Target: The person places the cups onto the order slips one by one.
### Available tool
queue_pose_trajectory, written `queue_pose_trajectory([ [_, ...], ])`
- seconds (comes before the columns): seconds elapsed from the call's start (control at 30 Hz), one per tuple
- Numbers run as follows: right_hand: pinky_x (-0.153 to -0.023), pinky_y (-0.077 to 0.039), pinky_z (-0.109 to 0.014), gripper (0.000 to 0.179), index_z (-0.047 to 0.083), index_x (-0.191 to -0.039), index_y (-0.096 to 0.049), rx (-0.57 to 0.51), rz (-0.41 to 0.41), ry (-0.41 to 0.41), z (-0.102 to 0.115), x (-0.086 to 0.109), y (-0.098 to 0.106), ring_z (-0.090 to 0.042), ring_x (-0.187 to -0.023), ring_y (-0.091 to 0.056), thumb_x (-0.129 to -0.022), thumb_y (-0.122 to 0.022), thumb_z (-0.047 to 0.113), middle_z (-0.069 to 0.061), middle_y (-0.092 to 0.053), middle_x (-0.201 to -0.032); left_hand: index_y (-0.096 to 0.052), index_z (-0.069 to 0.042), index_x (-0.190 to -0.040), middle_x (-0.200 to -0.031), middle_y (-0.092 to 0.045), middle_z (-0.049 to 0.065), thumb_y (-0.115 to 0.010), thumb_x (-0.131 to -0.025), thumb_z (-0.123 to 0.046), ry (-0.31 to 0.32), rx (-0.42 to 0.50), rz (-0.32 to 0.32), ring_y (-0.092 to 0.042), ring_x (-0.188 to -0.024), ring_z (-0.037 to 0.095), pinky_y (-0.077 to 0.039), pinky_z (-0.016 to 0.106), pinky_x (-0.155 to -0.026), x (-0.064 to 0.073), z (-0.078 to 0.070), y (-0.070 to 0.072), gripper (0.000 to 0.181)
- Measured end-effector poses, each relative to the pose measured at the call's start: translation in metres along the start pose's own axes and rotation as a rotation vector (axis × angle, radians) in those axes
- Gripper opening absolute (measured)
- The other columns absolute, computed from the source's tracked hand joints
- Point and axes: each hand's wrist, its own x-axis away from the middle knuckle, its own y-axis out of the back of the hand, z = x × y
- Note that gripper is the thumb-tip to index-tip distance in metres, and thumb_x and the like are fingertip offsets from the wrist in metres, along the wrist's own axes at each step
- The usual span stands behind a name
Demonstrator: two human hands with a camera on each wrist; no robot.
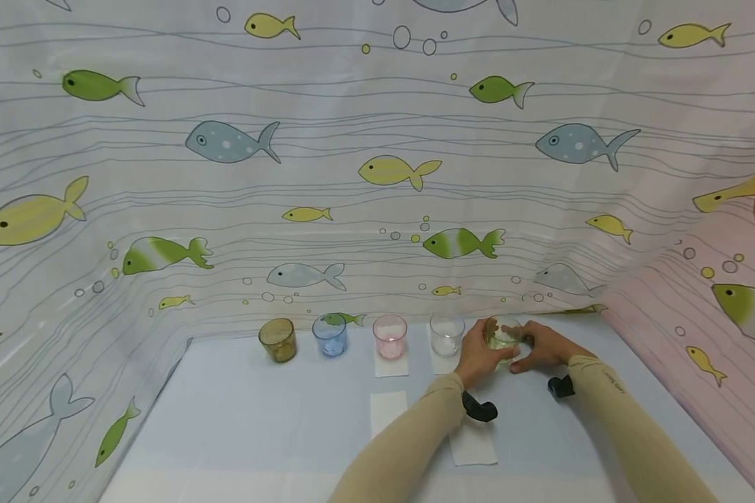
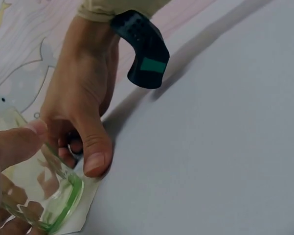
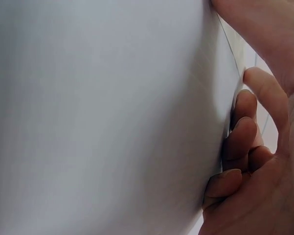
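My left hand (image 1: 477, 353) grips a pale green glass (image 1: 502, 338) at the right end of a row of glasses. In the left wrist view the green glass (image 2: 49, 196) has its base over a white napkin (image 2: 88, 201); I cannot tell whether the two touch. Beside the glass, on its right, is my right hand (image 1: 546, 347). Its thumb (image 2: 96, 159) is down at the napkin's edge, and its other fingers (image 3: 240, 139) are bent close to the table. Whether they pinch the napkin is hidden.
To the left stand a brown glass (image 1: 278, 341), a blue glass (image 1: 330, 337), a pink glass (image 1: 389, 339) and a clear glass (image 1: 445, 337). White napkins lie under the pink and clear ones. Two more napkins lie nearer me, one by my left sleeve (image 1: 409, 440). A fish-print curtain (image 1: 327, 188) surrounds the table.
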Motion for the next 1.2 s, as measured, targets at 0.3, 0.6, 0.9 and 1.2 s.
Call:
queue_pose_trajectory([
  [0.3, -0.096, -0.052, -0.056, 0.091, -0.007, -0.133, -0.058, -0.022, 0.004, -0.010, -0.002, -0.001, -0.004, -0.034, -0.107, -0.058, -0.069, -0.101, 0.041, -0.025, -0.063, -0.125, -0.057, -0.016, -0.148, -0.147, -0.065, 0.002, -0.093, -0.084, -0.022, 0.004, -0.007, -0.007, -0.059, -0.136, 0.014, -0.046, 0.031, -0.118, -0.008, 0.005, -0.004, 0.074],
  [0.6, -0.094, -0.053, -0.051, 0.082, -0.004, -0.126, -0.061, -0.019, -0.005, -0.009, 0.001, 0.002, -0.004, -0.035, -0.107, -0.059, -0.068, -0.101, 0.039, -0.022, -0.064, -0.122, -0.059, -0.015, -0.144, -0.145, -0.066, 0.005, -0.093, -0.083, -0.020, 0.010, -0.044, -0.033, -0.061, -0.134, 0.017, -0.047, 0.033, -0.116, -0.012, 0.004, -0.008, 0.070],
  [0.9, -0.102, -0.052, -0.059, 0.096, -0.003, -0.141, -0.059, -0.003, -0.012, 0.014, -0.004, 0.000, -0.005, -0.038, -0.114, -0.061, -0.068, -0.101, 0.041, -0.023, -0.064, -0.127, -0.052, -0.012, -0.150, -0.147, -0.064, 0.010, -0.093, -0.083, -0.021, 0.014, -0.086, -0.008, -0.061, -0.135, 0.021, -0.048, 0.034, -0.116, -0.015, 0.003, -0.009, 0.079],
  [1.2, -0.103, -0.052, -0.059, 0.098, -0.002, -0.145, -0.059, -0.019, -0.013, 0.040, -0.007, -0.002, -0.004, -0.036, -0.113, -0.062, -0.067, -0.102, 0.041, -0.021, -0.066, -0.126, -0.019, -0.006, -0.167, -0.163, -0.045, 0.018, -0.090, -0.083, -0.019, -0.030, -0.117, -0.030, -0.050, -0.146, 0.032, -0.045, 0.043, -0.121, -0.003, -0.016, -0.010, 0.110],
])
